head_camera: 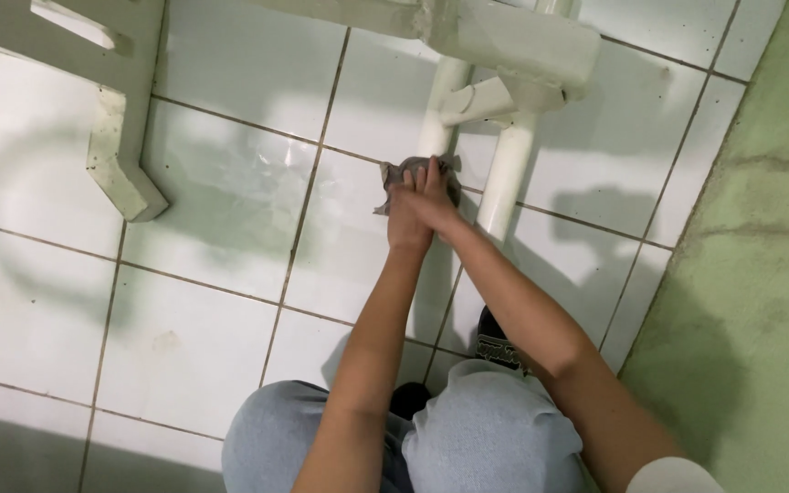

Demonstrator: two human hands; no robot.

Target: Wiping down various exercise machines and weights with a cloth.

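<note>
A single view is provided, taken from a camera worn on the head and aimed steeply downward. The white tiled floor (184,301) is seen almost from straight above, at roughly crouching height, so the forearms are stretched away from the lens toward the upper middle of the frame. The knees in light jeans (468,438) are cut off by the bottom edge, close beneath the camera. White furniture legs (504,173) are caught at the top edge, and a green wall (769,274) is taken in along the right side. No second view is given, so nothing is shared.
</note>
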